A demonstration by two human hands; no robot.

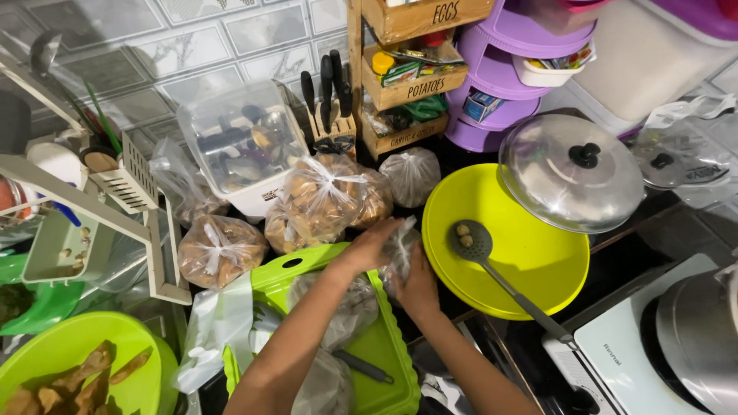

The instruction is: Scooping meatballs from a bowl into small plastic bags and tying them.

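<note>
I saw both hands closed on clear plastic bag (398, 250) — left hand (371, 244) gripped top, right hand (417, 286) cupped underside — above green cutting board (384, 346), beside lime round tray (530, 253). Knotted food bags (327, 192) behind; wooden labelled crates (411, 84) above.

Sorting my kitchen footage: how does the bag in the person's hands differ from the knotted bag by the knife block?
The bag in the hands is gripped at its top by the left hand and right hand and looks small; the knotted bag is tied shut, untouched, and bulges larger. The held one sits at the green tray's edge; the knotted one rests among other bags. Both are clear plastic.
</note>
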